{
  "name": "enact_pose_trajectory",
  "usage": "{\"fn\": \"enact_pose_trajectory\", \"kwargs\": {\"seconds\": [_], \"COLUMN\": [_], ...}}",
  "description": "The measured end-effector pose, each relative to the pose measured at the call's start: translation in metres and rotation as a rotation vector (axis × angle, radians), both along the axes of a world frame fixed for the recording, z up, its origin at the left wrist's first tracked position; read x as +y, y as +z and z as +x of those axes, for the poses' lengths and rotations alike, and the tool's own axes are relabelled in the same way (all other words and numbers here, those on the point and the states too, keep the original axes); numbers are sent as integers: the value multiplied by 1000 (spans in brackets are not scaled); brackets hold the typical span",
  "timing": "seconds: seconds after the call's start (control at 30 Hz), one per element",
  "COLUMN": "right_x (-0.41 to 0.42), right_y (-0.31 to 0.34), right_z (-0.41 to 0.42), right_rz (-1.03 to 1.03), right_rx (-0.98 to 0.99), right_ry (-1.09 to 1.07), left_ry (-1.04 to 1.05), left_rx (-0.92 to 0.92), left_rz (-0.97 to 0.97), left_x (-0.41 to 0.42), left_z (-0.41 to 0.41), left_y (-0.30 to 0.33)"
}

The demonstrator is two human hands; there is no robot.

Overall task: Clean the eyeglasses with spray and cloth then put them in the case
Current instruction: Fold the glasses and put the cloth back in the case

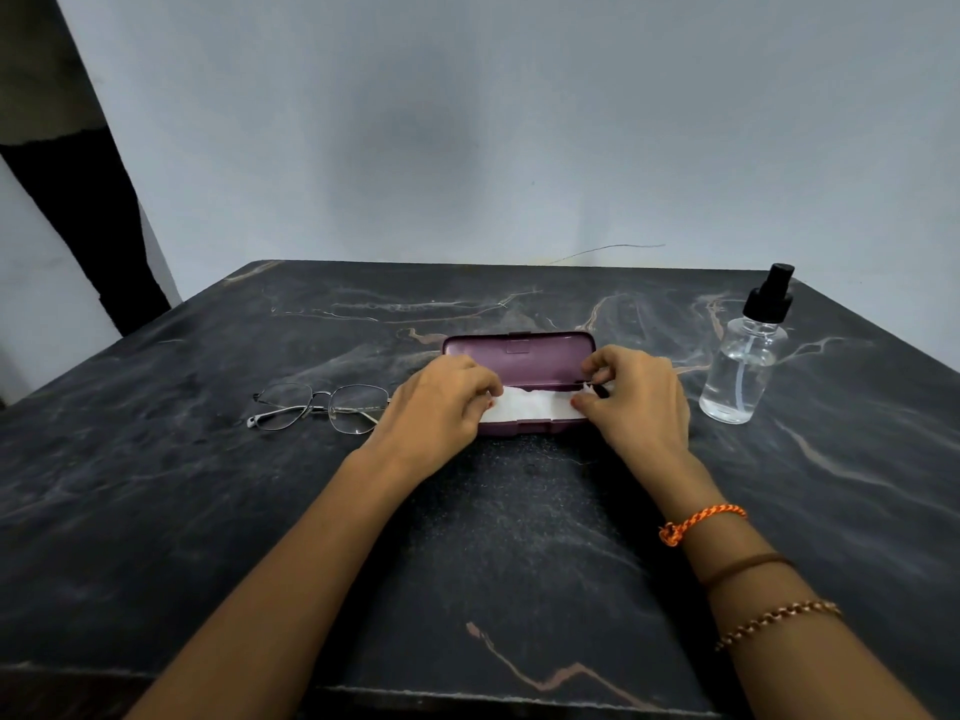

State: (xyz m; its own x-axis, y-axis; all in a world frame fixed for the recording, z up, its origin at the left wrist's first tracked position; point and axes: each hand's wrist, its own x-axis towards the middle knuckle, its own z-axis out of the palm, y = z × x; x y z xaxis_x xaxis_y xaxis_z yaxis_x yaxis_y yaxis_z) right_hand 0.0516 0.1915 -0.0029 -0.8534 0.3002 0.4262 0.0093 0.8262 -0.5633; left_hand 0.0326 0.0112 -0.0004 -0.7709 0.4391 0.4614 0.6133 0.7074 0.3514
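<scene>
A purple eyeglass case [524, 356] lies open in the middle of the dark marble table [208, 511], lid tipped back. A white cloth [530, 405] lies stretched across its lower half. My left hand [441, 407] pinches the cloth's left end and my right hand [634, 397] pinches its right end. Thin metal-framed eyeglasses [324, 407] rest folded on the table just left of my left hand, untouched. A clear spray bottle [743, 366] with a black pump top stands upright to the right of the case.
A pale wall rises right behind the table's far edge. At the far left a dark slanted gap shows beside the table. Thread and bead bracelets circle my right wrist.
</scene>
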Motion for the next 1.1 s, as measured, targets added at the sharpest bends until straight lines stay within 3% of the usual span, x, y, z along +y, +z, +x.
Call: {"fn": "enact_pose_trajectory", "kwargs": {"seconds": [0.13,0.37,0.67,1.1], "right_x": [-1,2,9,7], "right_y": [1,6,9,8], "right_z": [0,2,6,6], "right_rz": [110,196,316,293], "right_rx": [-8,-28,-103,-123], "right_ry": [10,231,256,277], "left_ry": [17,42,86,112], "left_rx": [-20,-7,118,141], "left_rz": [-38,-118,-199,-269], "left_x": [-1,-2,-4,-3], "left_z": [-2,-1,-2,-2], "left_y": [0,0,2,1]}}
